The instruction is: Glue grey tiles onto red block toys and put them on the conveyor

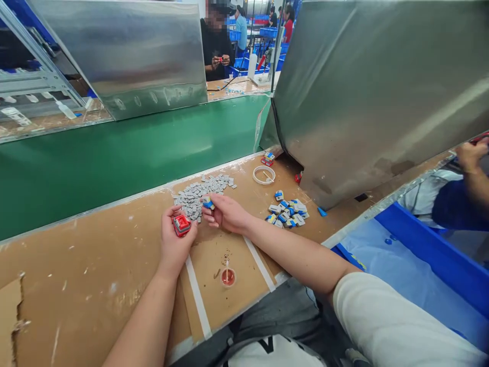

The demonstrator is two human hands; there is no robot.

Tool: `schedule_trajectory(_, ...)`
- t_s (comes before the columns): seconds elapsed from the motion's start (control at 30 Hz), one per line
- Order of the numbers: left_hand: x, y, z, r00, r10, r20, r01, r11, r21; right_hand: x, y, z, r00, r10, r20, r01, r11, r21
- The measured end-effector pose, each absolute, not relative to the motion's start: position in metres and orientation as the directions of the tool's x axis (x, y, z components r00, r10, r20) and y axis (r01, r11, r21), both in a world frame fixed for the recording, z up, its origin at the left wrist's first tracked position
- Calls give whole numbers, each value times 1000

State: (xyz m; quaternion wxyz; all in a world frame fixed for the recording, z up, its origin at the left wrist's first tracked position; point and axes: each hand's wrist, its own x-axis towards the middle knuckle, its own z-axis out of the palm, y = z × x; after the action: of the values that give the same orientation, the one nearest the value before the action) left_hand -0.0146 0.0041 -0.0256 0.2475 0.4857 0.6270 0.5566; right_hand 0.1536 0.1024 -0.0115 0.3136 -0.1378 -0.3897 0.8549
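My left hand [173,242] holds a small red square part [181,224] between thumb and fingers, just above the brown worktable [87,275]. My right hand [227,213] pinches a small blue and white part [208,203] at its fingertips, close beside the red part. Right behind both hands lies a heap of several small grey flat pieces [198,192]. To the right of my right hand sits a cluster of several blue and white parts [288,211].
A small cap with red liquid and a stick [228,277] stands near the table's front edge. A white ring [263,175] lies further back. A green conveyor belt [114,158] runs behind the table, with metal shields above. Another person's arm [473,168] is at far right; a blue bin [420,265] is lower right.
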Motion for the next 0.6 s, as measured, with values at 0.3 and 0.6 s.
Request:
schedule_trajectory(0.3, -12, -2, -23, -414, 863, 291, 415, -105, 904, 154, 101, -23, -722, 680, 126, -367, -224, -903)
schedule_trajectory(0.6, -8, -6, -16, -350, 881, 318, 405, -164, 900, 161, 97, -14, -642, 724, 254, -369, -2, -929)
